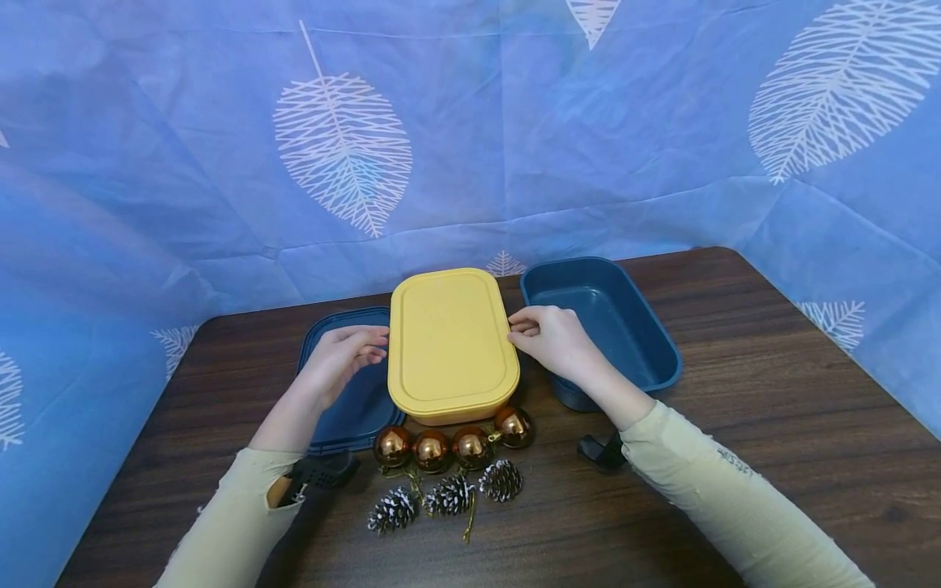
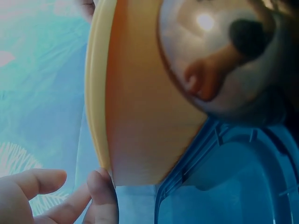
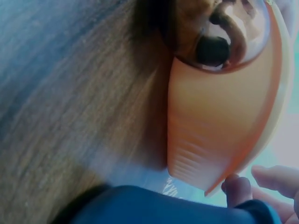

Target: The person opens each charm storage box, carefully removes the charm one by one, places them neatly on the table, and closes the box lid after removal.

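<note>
A rectangular box with a yellow lid [image 1: 452, 335] on it stands between my two hands, its peach-coloured side wall [image 2: 140, 93] showing in the left wrist view. At the lid's left edge is my left hand [image 1: 340, 359], one fingertip against or very near the rim, with the thumb apart from it. On the opposite side my right hand [image 1: 557, 339] has bent fingers at the rim. A fingertip [image 3: 237, 186] there meets the rim's underside, while another digit stays off it. Neither hand visibly grips the box.
A dark blue lid [image 1: 353, 408] lies left of the box, partly under my left hand. An open blue container [image 1: 610, 327] stands on the right. Several shiny copper baubles [image 1: 431, 452] and three snow-tipped pine cones [image 1: 450, 495] line the box's near side on the wooden table [image 1: 750, 359].
</note>
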`<control>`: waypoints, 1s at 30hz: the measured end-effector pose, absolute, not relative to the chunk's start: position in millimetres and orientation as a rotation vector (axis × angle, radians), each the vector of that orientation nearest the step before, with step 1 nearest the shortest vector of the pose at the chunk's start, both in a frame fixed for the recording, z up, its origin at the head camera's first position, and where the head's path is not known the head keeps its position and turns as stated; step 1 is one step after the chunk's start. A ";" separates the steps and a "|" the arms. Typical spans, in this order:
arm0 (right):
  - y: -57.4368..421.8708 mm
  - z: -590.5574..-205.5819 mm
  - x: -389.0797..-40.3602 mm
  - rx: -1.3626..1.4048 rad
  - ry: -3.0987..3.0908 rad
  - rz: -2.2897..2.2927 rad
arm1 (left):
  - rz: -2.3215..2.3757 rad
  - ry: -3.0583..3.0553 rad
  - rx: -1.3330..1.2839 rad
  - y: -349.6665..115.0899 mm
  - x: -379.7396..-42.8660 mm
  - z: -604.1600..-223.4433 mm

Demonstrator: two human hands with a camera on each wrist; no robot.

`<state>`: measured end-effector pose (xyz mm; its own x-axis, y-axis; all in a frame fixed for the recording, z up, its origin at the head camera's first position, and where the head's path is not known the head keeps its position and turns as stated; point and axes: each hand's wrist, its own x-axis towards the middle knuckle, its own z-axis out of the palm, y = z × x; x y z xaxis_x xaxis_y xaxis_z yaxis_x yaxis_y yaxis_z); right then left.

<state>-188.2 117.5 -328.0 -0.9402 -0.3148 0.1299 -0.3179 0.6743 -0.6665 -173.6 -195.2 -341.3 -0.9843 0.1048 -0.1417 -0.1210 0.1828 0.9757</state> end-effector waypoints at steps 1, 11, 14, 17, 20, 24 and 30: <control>118.7 -327.6 -187.8 0.546 -2.864 1.159 | 1.904 2.278 -0.014 -195.9 -172.9 -340.6; 140.3 -323.2 -182.5 0.571 -2.844 1.311 | 1.892 2.341 -0.056 -215.0 -163.3 -332.8; 153.0 -322.4 -180.5 0.601 -2.833 1.377 | 1.889 2.364 -0.068 -225.7 -159.9 -332.7; 166.7 -321.3 -179.3 0.630 -2.832 1.420 | 1.879 2.389 -0.082 -238.2 -156.4 -333.9; 181.6 -319.5 -177.5 0.665 -2.831 1.440 | 1.865 2.404 -0.090 -252.5 -153.6 -336.3; 204.8 -318.0 -174.5 0.724 -2.815 1.475 | 1.802 2.423 -0.106 -271.8 -150.4 -339.0; 239.3 -321.9 -169.2 0.744 -2.841 1.428 | 1.664 2.504 -0.175 -292.6 -145.8 -347.0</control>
<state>-169.2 239.3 -321.9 -0.8890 -0.4488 0.0912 -0.3410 0.5158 -0.7859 -145.8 -292.6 -347.0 -0.9849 -0.0245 -0.1715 -0.1676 0.3852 0.9075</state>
